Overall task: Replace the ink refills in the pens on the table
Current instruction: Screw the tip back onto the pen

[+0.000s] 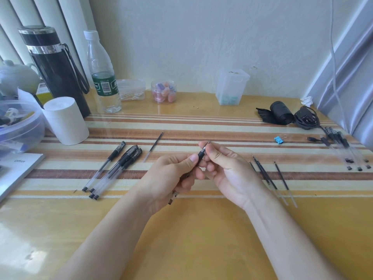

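Above the middle of the striped table mat, my left hand grips the barrel of a black-gripped clear pen. My right hand pinches the pen's metal tip end between thumb and fingers. The barrel's lower end pokes out below my left palm. To the left lies a cluster of several capped clear pens. One loose refill lies just beyond them. Several refills lie to the right of my right hand. Another bunch of pens sits at the far right.
A white paper roll, black flask, water bottle and plastic bowl crowd the back left. Small jars and a clear box stand along the wall. A blue binder clip and black cable bundle lie right.
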